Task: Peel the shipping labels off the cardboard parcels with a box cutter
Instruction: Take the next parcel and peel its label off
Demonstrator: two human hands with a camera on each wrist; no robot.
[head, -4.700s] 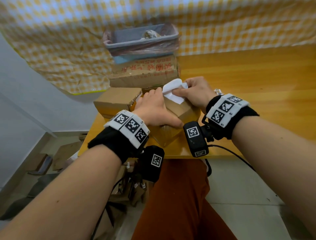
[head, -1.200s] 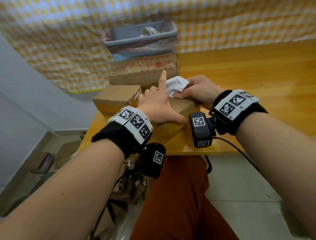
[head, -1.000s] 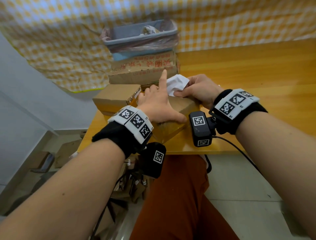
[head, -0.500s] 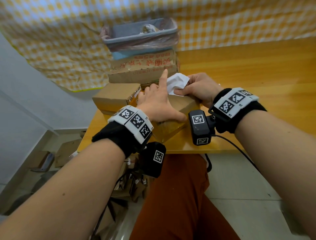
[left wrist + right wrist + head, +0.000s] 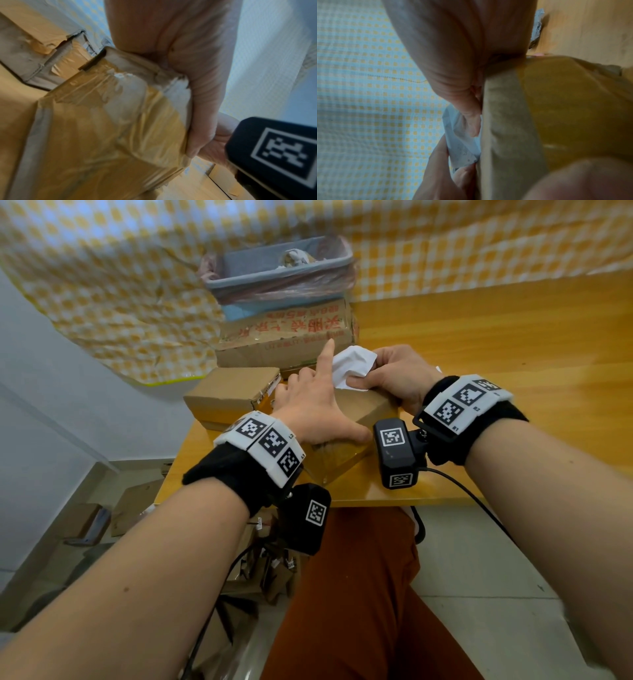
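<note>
Behind the worktop, crumpled paper is held in a lined bin; the parcel is pressed by the spread left hand, its label pinched by the right hand.

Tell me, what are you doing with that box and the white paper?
A person is peeling a shipping label off a taped cardboard parcel at the near edge of a wooden table. The left hand holds the parcel down, forefinger sticking up. The right hand pinches the crumpled white label, lifted up off the parcel's top. No box cutter shows in these views. More parcels sit behind, with a lined bin atop the biggest one.
</note>
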